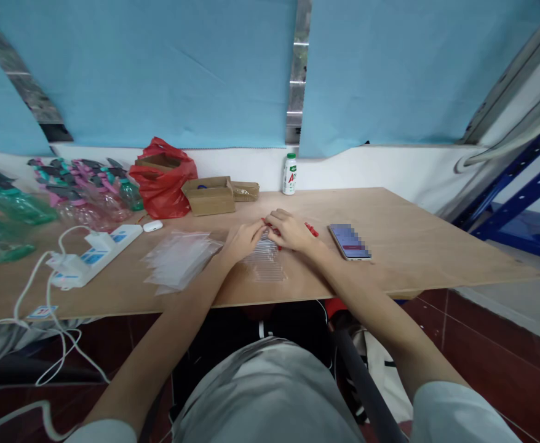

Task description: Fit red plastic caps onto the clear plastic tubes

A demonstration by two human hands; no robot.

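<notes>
My left hand (245, 240) and my right hand (289, 230) meet over the middle of the wooden table (390, 264). The fingers of both are bent in and close together at small red pieces, mostly covered by the hands; what exactly they grip is too small to make out. Under and in front of them lies a row of thin clear sticks or tubes (266, 271). Left of my left hand is a fanned stack of clear plastic bags (182, 258). A few loose red pieces (311, 229) rest just right of my right hand.
A phone (349, 242) lies at the right. Behind stand a white bottle (289, 175), an open cardboard box (212, 198) and a red plastic bag (166, 184). To the left are a power strip (97, 255) with white cables, an earphone case (152, 226) and several spray bottles (92, 206).
</notes>
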